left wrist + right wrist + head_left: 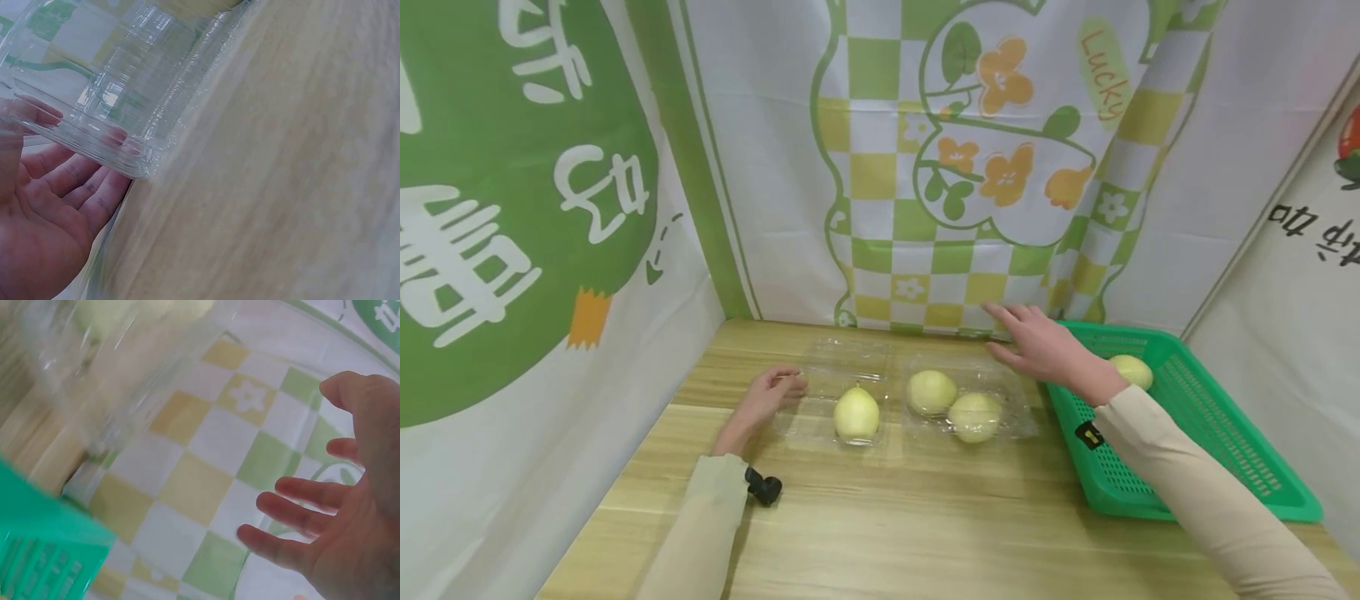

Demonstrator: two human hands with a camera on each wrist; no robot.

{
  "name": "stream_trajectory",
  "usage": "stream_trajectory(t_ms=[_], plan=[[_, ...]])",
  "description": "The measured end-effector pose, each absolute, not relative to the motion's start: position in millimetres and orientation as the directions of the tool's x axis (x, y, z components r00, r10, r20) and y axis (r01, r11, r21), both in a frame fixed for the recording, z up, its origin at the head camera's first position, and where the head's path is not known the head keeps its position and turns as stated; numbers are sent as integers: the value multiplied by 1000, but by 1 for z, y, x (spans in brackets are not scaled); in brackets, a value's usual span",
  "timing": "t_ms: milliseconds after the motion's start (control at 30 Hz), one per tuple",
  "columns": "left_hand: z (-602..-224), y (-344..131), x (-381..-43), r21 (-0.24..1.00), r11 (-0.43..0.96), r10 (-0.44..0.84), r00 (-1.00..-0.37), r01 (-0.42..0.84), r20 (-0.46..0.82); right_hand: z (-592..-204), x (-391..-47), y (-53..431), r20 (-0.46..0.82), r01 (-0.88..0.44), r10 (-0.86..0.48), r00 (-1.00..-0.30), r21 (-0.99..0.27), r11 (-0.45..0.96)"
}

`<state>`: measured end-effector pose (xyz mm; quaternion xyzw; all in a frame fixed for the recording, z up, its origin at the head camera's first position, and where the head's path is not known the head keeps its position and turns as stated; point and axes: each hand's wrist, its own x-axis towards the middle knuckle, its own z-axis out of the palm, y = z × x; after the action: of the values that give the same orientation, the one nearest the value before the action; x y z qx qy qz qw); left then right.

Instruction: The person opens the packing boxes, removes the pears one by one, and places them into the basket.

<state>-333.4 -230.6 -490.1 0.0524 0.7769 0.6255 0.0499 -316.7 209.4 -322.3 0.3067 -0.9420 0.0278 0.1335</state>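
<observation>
My left hand [767,395] is at the left side of a clear plastic clamshell box [820,408], its lid raised at the back. In the left wrist view, the relaxed fingers [94,194] touch the box's edge, and some fingertips show through the plastic. One pale yellow pear [856,415] sits in this box. A second clear box [1018,417] beside it contains two more pears, one on the left [932,392] and one on the right [975,417]. Above that box's back right corner, my right hand [1041,343] hovers with spread fingers, holding nothing.
A green plastic basket [1288,492] stands at the right with a pear [1131,372] visible in it; the right forearm crosses above and hides part of it. Printed curtains [880,275] border the wooden table [880,525] at the back and sides.
</observation>
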Motion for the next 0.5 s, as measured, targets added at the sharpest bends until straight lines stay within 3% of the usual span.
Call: stream_trajectory(t_ms=[500], plan=[[-490,-234,-330,974,226,162,-987,34,-3,-331,-300,181,265,-600,-566,-781,-66,797]])
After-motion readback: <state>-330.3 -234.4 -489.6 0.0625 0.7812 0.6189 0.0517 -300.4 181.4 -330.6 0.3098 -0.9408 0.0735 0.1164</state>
